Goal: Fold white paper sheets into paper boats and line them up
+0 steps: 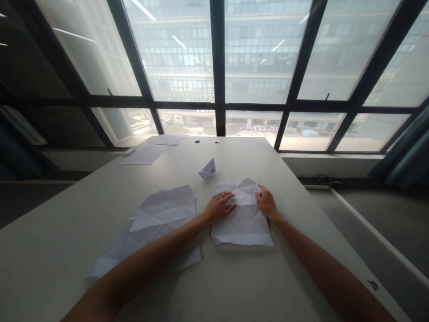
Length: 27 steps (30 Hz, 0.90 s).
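A creased white sheet of paper lies on the table in front of me, with fold lines across it and its far edge bent up a little. My left hand rests on the sheet's left side, fingers stretched out over the surface. At the right edge, my right hand has its thumb side on the paper and its other fingers curled at the rim, closed on it. A small folded paper boat stands just beyond the sheet. Partly under my left forearm lies more crumpled, creased paper.
The white table reaches toward large dark-framed windows. Flat white sheets lie at its far left. A round dark hole is near the far edge. Beyond the right edge, a pale bar runs near the floor.
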Tool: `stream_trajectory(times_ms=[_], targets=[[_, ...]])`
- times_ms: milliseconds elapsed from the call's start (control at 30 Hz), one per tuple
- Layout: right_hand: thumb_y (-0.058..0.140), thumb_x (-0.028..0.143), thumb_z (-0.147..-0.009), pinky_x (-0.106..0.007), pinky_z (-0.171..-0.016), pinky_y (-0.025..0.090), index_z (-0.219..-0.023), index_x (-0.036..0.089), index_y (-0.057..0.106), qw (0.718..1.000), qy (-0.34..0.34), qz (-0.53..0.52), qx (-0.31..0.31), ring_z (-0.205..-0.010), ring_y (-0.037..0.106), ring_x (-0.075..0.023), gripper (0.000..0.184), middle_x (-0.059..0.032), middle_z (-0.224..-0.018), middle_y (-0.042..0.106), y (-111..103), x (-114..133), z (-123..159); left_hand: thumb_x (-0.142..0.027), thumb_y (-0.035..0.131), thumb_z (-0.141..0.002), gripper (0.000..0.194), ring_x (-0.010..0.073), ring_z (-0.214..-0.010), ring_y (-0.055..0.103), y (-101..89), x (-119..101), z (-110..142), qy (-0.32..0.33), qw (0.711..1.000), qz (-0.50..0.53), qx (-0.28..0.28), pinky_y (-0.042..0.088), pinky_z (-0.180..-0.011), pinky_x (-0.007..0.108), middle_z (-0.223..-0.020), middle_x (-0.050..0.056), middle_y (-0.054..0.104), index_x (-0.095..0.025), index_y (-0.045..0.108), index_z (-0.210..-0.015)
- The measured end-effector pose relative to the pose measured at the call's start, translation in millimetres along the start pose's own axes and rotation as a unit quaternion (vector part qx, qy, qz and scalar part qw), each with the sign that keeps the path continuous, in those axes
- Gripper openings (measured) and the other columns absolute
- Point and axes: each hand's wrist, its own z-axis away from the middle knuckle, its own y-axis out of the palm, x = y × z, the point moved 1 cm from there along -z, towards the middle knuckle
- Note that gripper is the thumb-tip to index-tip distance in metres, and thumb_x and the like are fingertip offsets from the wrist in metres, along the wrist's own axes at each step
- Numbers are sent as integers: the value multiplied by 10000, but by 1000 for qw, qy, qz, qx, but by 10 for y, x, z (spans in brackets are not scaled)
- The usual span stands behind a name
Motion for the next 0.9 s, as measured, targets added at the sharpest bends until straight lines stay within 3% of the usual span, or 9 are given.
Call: stream_trajectory(times_ms=[167, 333, 433, 533, 600, 733, 900], targets=[[499, 224, -885, -319, -782, 463, -1392, 183, 471, 998, -34, 47, 5, -891, 659, -250, 510, -125, -1031, 698, -5, 122, 118, -516, 588, -884, 568, 288, -1338, 450, -58, 117, 243, 30, 999, 4, 31, 344, -1129, 461, -1419, 112, 521, -228, 518, -1369], [525, 183, -877, -371, -923, 441, -1274, 187, 582, 984, -160, 71, -41, -1085, 554, -272, 401, -144, -1190, 598, -159, 309, 225, -549, 639, -841, 655, 295, -1362, 425, -85, 134, 241, 33, 998, 10, 52, 327, -1141, 465, -1454, 117, 485, -221, 505, -1392], [554, 282, -914, -412, -995, 402, -1162, 212, 657, 967, -250, 38, 25, -1121, 533, -259, 278, -115, -1195, 610, -246, 362, 269, -549, 661, -827, 624, 288, -1334, 465, -90, 144, 219, 23, 999, 18, 44, 361, -1119, 452, -1412, 107, 534, -236, 549, -1355], [674, 363, -847, -418, -1006, 396, -1130, 241, 684, 946, -304, 13, 113, -1152, 535, -259, 308, -91, -1225, 621, -256, 337, 294, -520, 683, -819, 526, 270, -1282, 526, -108, 173, 214, 5, 999, 37, 19, 402, -1090, 416, -1337, 75, 606, -269, 620, -1277], [714, 320, -809, -392, -985, 415, -1111, 238, 695, 944, -298, -9, 137, -1107, 568, -244, 314, -80, -1176, 652, -234, 295, 281, -473, 701, -814, 442, 260, -1241, 565, -116, 204, 210, -16, 998, 57, 8, 423, -1070, 394, -1287, 52, 644, -280, 668, -1210], [648, 221, -828, -338, -917, 450, -960, 228, 736, 955, -254, -63, 143, -971, 620, -211, 159, -54, -1014, 707, -202, 239, 210, -397, 714, -798, 291, 256, -1128, 642, -105, 282, 180, -62, 993, 103, -12, 463, -1021, 364, -1213, 36, 687, -266, 743, -1057], [588, 288, -859, -344, -858, 471, -855, 226, 745, 969, -175, -103, 140, -887, 640, -229, 169, -57, -925, 731, -240, 239, 176, -347, 676, -821, 161, 239, -995, 689, -144, 309, 135, -74, 982, 160, -71, 494, -942, 347, -1065, 46, 741, -230, 768, -884]])
